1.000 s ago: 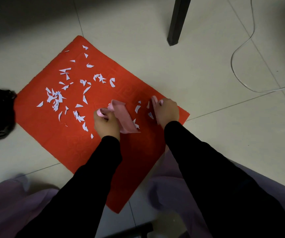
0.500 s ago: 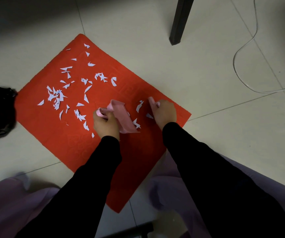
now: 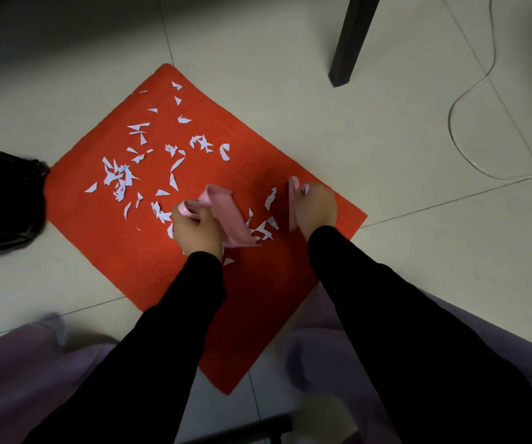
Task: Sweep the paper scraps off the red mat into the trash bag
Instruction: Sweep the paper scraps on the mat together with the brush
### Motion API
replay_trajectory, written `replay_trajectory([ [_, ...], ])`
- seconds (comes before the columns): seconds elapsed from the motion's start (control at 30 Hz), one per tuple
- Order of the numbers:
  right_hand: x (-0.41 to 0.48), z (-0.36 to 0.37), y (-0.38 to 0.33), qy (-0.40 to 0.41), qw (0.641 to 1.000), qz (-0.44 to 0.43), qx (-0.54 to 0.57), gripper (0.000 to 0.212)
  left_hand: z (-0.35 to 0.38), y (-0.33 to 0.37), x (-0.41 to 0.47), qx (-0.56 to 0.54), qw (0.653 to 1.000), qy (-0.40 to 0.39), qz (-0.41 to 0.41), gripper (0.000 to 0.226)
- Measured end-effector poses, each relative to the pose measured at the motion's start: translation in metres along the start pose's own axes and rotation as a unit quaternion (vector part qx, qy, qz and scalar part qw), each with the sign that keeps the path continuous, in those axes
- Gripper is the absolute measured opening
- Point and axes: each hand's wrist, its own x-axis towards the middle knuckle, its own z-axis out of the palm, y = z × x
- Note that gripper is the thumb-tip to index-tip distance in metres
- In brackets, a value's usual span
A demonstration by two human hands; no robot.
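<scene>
A red mat (image 3: 258, 283) lies angled on the tiled floor. Several white paper scraps (image 3: 117, 179) are scattered over its far and left part, and a few (image 3: 263, 230) lie between my hands. My left hand (image 3: 195, 232) grips the handle of a pink dustpan (image 3: 231, 219), which rests tilted on the mat. My right hand (image 3: 317, 208) holds a small pink brush (image 3: 292, 203) upright on the mat, just right of those few scraps. A black trash bag (image 3: 0, 203) sits at the mat's left corner.
A dark furniture leg (image 3: 348, 43) stands on the floor beyond the mat. A thin white cable (image 3: 460, 100) loops across the tiles at the right. My knees in purple fabric (image 3: 27, 373) frame the near edge. A dark bar (image 3: 248, 427) lies at the bottom.
My right hand slid the brush leftward, pushing the nearby scraps toward the dustpan mouth. The left hand and the dustpan stayed nearly where they were.
</scene>
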Motion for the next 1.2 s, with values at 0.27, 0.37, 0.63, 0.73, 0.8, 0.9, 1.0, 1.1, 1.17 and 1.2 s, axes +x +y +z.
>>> replay_trajectory([
  [0.27, 0.007, 0.017, -0.007, -0.038, 0.999, -0.008, -0.022, 0.049, -0.008, 0.000, 0.003, 0.004, 1.000, 0.015, 0.014, 0.020],
  [0.37, -0.002, 0.029, -0.012, -0.064, 0.997, -0.035, -0.023, 0.049, -0.009, 0.000, 0.005, 0.002, 1.000, 0.018, 0.013, 0.023],
  [0.63, 0.005, 0.014, -0.003, 0.001, 1.000, 0.000, -0.011, 0.050, -0.007, -0.003, 0.003, -0.006, 1.000, 0.010, -0.005, 0.030],
  [0.73, -0.003, 0.021, -0.012, -0.037, 0.999, 0.012, -0.033, 0.047, -0.012, -0.001, 0.002, -0.001, 1.000, 0.014, 0.003, 0.023],
  [0.8, -0.014, 0.031, -0.021, -0.070, 0.997, 0.000, -0.027, 0.046, -0.015, -0.001, 0.004, 0.003, 1.000, 0.017, 0.003, 0.019],
  [0.9, -0.028, 0.039, -0.028, -0.080, 0.996, -0.030, -0.011, 0.046, -0.021, -0.003, 0.008, -0.002, 1.000, 0.022, -0.004, 0.017],
  [1.0, -0.032, 0.029, -0.027, -0.059, 0.997, -0.042, 0.017, 0.039, -0.025, -0.005, 0.010, -0.009, 1.000, 0.026, -0.004, 0.020],
  [1.1, -0.024, 0.021, -0.019, -0.012, 0.999, -0.029, 0.029, 0.047, -0.026, -0.008, 0.010, -0.014, 1.000, 0.026, -0.009, 0.028],
  [1.17, -0.021, 0.021, -0.012, 0.001, 1.000, -0.005, 0.017, 0.048, -0.026, -0.009, 0.010, -0.016, 1.000, 0.023, -0.010, 0.030],
  [1.2, -0.022, 0.022, -0.010, -0.004, 1.000, 0.005, 0.003, 0.046, -0.027, -0.011, 0.010, -0.018, 1.000, 0.022, -0.009, 0.030],
])
